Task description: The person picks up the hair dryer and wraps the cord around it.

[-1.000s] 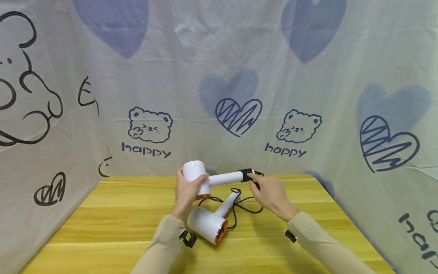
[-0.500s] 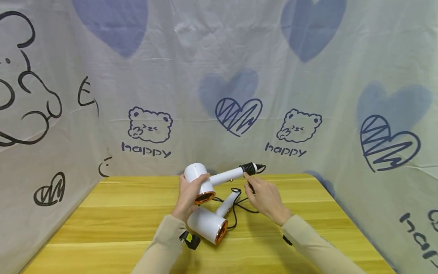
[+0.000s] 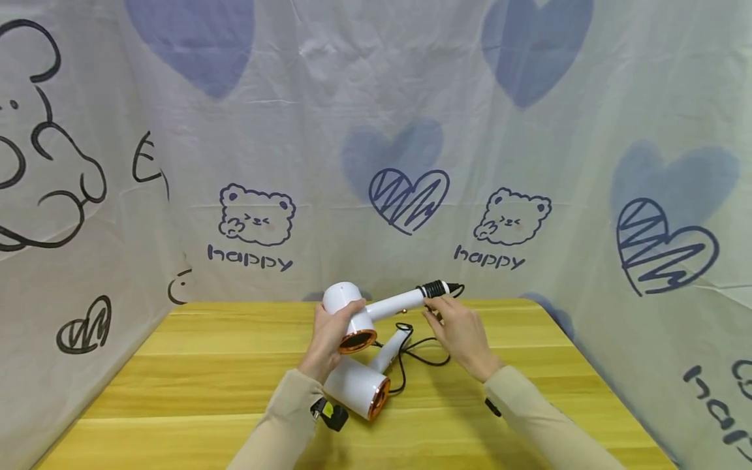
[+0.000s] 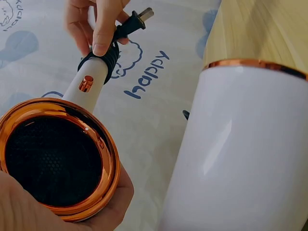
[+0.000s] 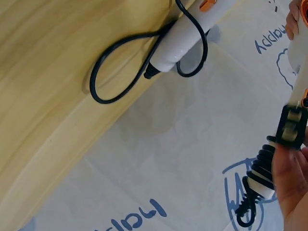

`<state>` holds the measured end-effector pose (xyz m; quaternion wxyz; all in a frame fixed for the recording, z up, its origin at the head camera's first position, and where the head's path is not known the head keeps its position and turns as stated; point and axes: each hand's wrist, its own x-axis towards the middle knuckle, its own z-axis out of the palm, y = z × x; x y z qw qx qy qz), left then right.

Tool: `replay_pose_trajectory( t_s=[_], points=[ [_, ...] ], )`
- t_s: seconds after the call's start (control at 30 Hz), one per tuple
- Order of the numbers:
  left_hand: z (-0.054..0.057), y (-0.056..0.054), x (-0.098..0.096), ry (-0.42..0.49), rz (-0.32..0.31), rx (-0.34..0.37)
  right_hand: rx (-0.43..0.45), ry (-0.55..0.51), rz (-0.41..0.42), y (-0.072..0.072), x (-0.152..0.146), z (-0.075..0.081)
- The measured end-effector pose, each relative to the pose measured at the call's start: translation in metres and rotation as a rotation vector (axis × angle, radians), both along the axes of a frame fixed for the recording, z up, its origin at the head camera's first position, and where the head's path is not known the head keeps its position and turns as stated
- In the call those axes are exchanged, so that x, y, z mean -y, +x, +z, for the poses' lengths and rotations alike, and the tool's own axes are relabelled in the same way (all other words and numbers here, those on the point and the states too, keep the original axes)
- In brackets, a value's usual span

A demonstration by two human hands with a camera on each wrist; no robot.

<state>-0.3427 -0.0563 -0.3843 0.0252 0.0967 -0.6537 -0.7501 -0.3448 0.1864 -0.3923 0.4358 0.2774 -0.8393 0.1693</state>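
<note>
My left hand (image 3: 326, 334) grips the barrel of a white hair dryer (image 3: 395, 305), raised above the table with its handle pointing right. Its copper-rimmed end (image 4: 111, 154) faces the left wrist camera. Black power cord (image 3: 435, 289) is wound in tight coils around the handle's end. Right at those coils, my right hand (image 3: 464, 336) pinches the cord with thumb and fingers. A two-pin plug (image 4: 132, 25) sticks out beside these fingers in the left wrist view, and shows blurred by the thumb in the right wrist view.
A second white hair dryer (image 3: 355, 386) lies on the wooden table (image 3: 223, 378), below the held one. Its loose black cord (image 5: 94, 72) loops out by its handle. Behind the table hangs a printed white curtain (image 3: 376, 78).
The held dryer has shifted slightly right and turned, so its copper end shows more and its handle slopes up. My right hand has moved from over the coils to below them.
</note>
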Motion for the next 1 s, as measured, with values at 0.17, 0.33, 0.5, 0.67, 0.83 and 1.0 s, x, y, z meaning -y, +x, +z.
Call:
replay_pose_trajectory(
  t_s=[0.17, 0.33, 0.5, 0.67, 0.83, 1.0],
  points=[
    [0.002, 0.0, -0.002, 0.002, -0.039, 0.023, 0.021, 0.001, 0.029, -0.002, -0.005, 0.007],
    [0.003, 0.0, -0.003, 0.003, -0.094, 0.039, -0.009, 0.065, 0.024, -0.002, -0.011, 0.011],
    [0.003, 0.0, -0.001, 0.041, -0.205, 0.053, -0.153, 0.194, -0.039, -0.004, -0.017, 0.015],
    [0.001, 0.001, -0.002, 0.113, -0.364, 0.082, -0.234, 0.279, -0.067, -0.008, -0.027, 0.016],
    [0.001, 0.006, -0.008, 0.128, -0.494, 0.097, -0.217, 0.308, -0.101, -0.01, -0.035, 0.014],
    [0.007, 0.015, -0.014, -0.048, -0.567, 0.032, -0.066, 0.303, -0.115, -0.006, -0.047, 0.014]
  ],
)
